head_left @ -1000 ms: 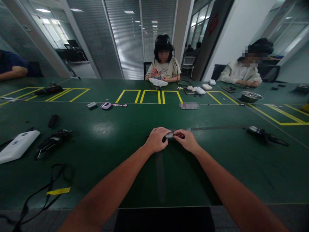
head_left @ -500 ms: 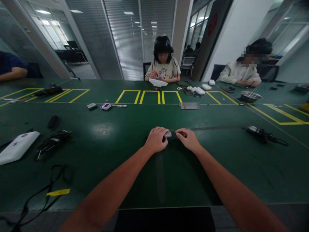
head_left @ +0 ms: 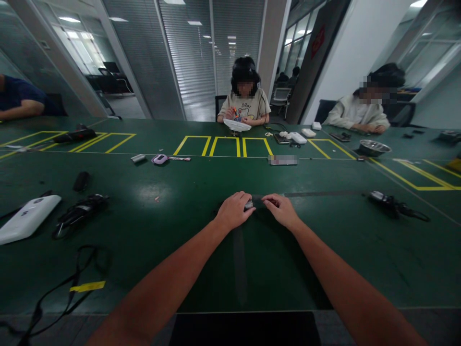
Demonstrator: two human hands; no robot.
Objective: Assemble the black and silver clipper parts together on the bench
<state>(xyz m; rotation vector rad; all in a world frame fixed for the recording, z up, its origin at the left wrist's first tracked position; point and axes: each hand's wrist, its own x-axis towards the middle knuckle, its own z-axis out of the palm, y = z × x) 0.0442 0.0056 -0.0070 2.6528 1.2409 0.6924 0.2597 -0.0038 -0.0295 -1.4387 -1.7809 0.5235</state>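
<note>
At the middle of the green table (head_left: 201, 259), my left hand (head_left: 233, 210) is closed around a small silvery-grey object (head_left: 248, 205). Only its right end shows between my thumb and fingers, so its kind is hidden. A short gap to the right, my right hand (head_left: 283, 209) has its thumb and forefinger pinched together. Something small and dark seems to lie within those fingers, too small to name. Both hands are low over the tabletop, with the fingertips facing each other.
On the left are a white flat device (head_left: 30, 218), a bundled black cable (head_left: 81, 214) and a black strap (head_left: 70, 288). Another cable bundle (head_left: 396, 203) lies on the right. Farther back are a lilac device (head_left: 160, 159) and a metal bowl (head_left: 374, 147). Co-workers sit across the table.
My left fingers cover more of the silvery-grey object, which stuck out farther to the right before. The right hand keeps its pinch almost unmoved. The view has shifted slightly.
</note>
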